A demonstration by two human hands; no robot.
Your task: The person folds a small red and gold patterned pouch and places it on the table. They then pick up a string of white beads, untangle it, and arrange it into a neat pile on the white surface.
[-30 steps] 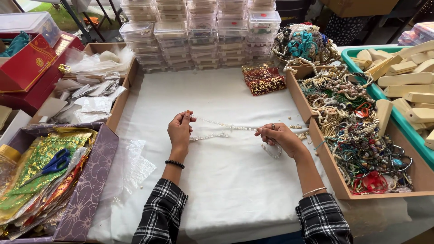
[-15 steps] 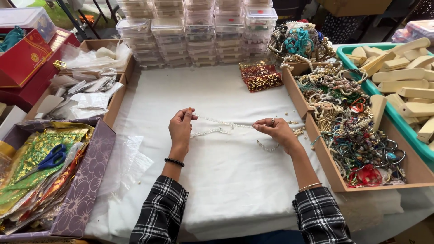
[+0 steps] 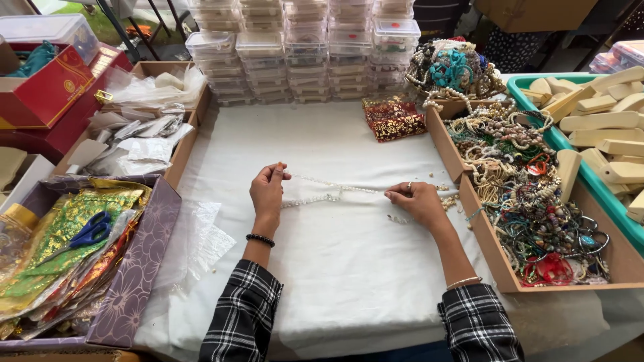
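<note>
At the centre of the frame the left hand (image 3: 268, 190) pinches one end of a pale beaded strand (image 3: 330, 189) between thumb and fingertips, while the right hand (image 3: 417, 201) grips the other end with curled fingers; the strand stretches between them just above the white cloth (image 3: 335, 268), a looped part sagging onto it. To the right sits a wooden tray (image 3: 484, 249) heaped with mixed bead jewellery; stacked clear plastic boxes (image 3: 302, 47) line the top, a red-and-gold pouch (image 3: 393, 119) lies below them, and blue scissors (image 3: 89, 230) rest at lower left.
</note>
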